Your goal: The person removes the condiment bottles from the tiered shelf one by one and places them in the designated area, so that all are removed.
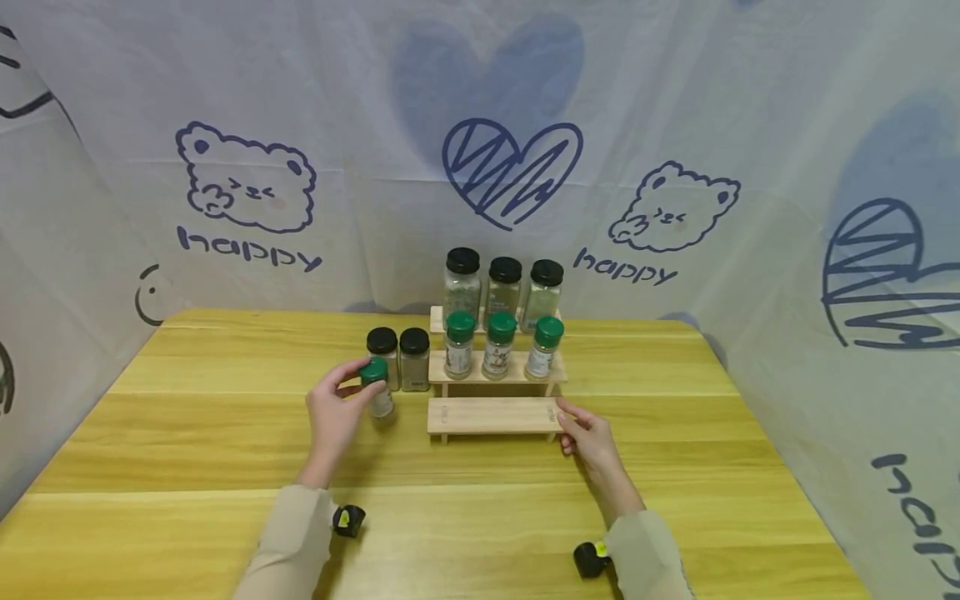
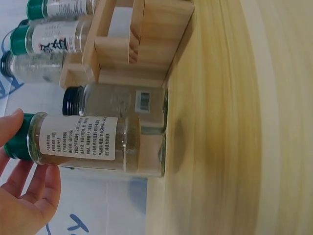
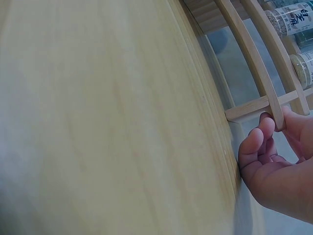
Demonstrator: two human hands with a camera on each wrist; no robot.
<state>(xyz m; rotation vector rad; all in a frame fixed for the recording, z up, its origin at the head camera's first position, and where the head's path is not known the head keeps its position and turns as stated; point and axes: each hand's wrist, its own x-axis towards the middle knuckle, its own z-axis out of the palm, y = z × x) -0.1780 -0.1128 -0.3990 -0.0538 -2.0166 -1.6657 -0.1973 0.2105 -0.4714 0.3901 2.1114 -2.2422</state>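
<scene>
My left hand [image 1: 337, 410] pinches a green-capped spice jar [image 2: 80, 142] by its cap, thumb on one side and fingers on the other. The jar holds brown powder, bears a white printed label, and appears slightly above the table. Two black-capped jars [image 1: 415, 360] stand just behind it, left of the stepped wooden rack [image 1: 491, 415]. At the right end of the rack's bottom step, my right hand [image 1: 592, 442] grips the board between thumb and fingers. Three green-capped jars [image 1: 498, 357] occupy the middle step, and three taller black-capped jars [image 1: 503, 293] the top one.
The rack stands near the back edge of a wood-grain table [image 1: 480, 517]. Behind it hangs a white cloth [image 1: 375, 208] printed with hearts and bears, which also covers the sides. Black wrist cameras [image 1: 349, 521] sit at both sleeves.
</scene>
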